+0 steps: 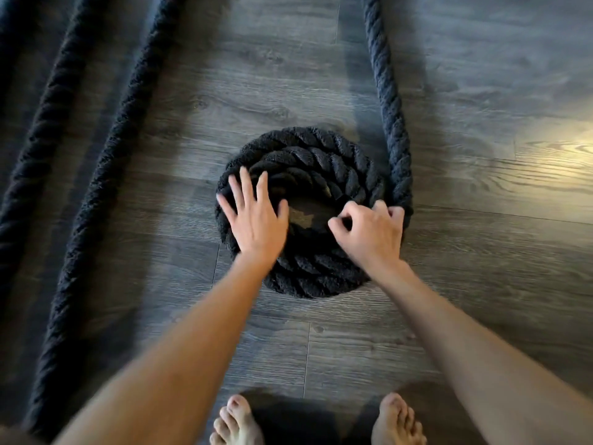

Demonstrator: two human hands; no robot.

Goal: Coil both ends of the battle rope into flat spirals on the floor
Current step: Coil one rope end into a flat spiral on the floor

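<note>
Head cam: right hand (369, 229) grips the free run (382, 75) at the right edge of the spiral (317, 155), rope heading straight up-frame, left hand (253, 216) spread flat on the coils.

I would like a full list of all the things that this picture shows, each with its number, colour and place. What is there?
rope coil: one, black, a flat spiral on the floor in the centre of the view.
rope run: one, black, from the coil's right edge up to the top of the view.
rope lengths: two, black, side by side, slanting along the left.
floor: one, grey wood planks, under everything, with a bright patch at the right.
feet: two, bare, at the bottom edge.
left hand: one, fingers straight, flat on the coil's left side.
right hand: one, fingers curled over the coil's right outer turn.
</note>
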